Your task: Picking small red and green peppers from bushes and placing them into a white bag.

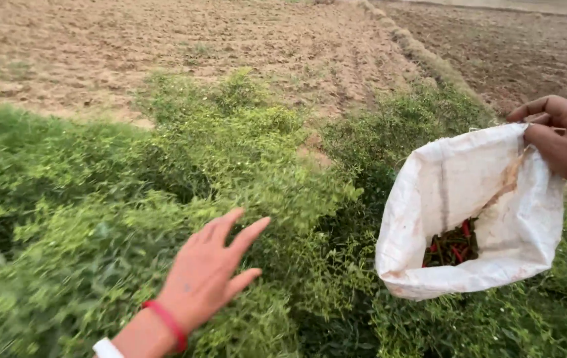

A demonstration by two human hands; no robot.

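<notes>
The left hand (207, 275) is spread flat, fingers wide and empty, just over the green chilli bushes (97, 219) at lower left. Well apart to the right, the white sack (469, 205) is held open-mouthed by the right hand (565, 142), which is closed on its upper rim. Red and green chillies (452, 246) are seen at its bottom; the bushes lie nearer the left hand.

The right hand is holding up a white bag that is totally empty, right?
Not quite. The head view shows the right hand holding up the white bag by its rim, but it is not empty: red and green chillies lie at the bottom.
</notes>
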